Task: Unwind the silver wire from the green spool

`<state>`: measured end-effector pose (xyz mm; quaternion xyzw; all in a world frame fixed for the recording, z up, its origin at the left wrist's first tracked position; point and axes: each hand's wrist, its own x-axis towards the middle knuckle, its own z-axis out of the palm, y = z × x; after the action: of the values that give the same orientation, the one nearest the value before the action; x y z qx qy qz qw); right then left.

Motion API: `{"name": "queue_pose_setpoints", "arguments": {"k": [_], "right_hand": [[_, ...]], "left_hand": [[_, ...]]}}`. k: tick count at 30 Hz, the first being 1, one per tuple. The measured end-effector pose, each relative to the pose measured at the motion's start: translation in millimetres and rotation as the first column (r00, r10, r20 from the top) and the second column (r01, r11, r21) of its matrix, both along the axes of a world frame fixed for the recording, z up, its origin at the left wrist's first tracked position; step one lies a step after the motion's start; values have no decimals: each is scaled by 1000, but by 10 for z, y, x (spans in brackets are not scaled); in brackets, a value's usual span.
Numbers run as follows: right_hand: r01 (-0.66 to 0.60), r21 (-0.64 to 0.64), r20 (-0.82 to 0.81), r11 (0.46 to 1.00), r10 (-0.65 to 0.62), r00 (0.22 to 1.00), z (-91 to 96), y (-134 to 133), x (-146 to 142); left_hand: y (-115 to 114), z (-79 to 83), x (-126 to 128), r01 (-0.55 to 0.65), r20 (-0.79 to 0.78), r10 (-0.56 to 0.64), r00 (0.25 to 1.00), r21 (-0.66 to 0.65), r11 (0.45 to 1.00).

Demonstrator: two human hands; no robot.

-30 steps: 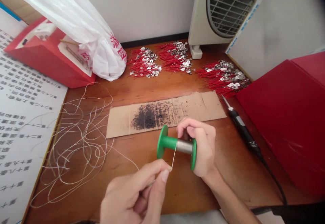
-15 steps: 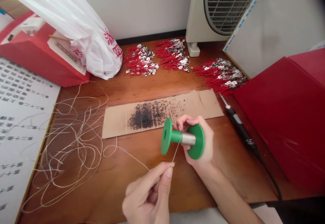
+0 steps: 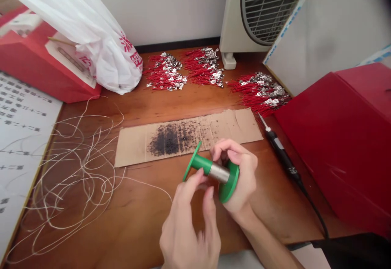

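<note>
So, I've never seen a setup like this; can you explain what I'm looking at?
There's no machine here: these are a person's bare hands, seen by a camera on that person's head, facing forward and down. The right hand holds a green spool with a silvery band around part of its core. The left hand is partly open at the spool; I can't tell whether it touches it. On the table, loose wire lies in loops at left, a stained cardboard strip in the middle, and a soldering iron at right beside a red box. Farther back are three piles of red leads.
</note>
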<state>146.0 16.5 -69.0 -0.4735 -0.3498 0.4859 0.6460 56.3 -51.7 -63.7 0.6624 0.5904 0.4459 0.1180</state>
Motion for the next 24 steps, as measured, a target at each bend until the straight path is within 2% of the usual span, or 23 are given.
{"name": "queue_pose_setpoints", "arguments": {"k": [4, 12, 18, 21, 24], "right_hand": [[15, 25, -45, 1000, -13, 999, -22, -16, -12], [58, -29, -102, 998, -60, 993, -90, -20, -39], [90, -90, -140, 992, -102, 985, -75, 9, -41], [103, -76, -147, 992, -113, 983, -88, 13, -52], [114, -40, -223, 993, -120, 967, -133, 33, -60]], "left_hand": [[60, -50, 80, -91, 44, 88, 995, 85, 992], [70, -25, 204, -326, 10, 327, 945, 100, 940], [101, -52, 160, -270, 33, 269, 963, 39, 962], [100, -90, 138, -260, 32, 259, 965, 28, 965], [100, -159, 143, -242, 45, 240, 970, 67, 968]]}}
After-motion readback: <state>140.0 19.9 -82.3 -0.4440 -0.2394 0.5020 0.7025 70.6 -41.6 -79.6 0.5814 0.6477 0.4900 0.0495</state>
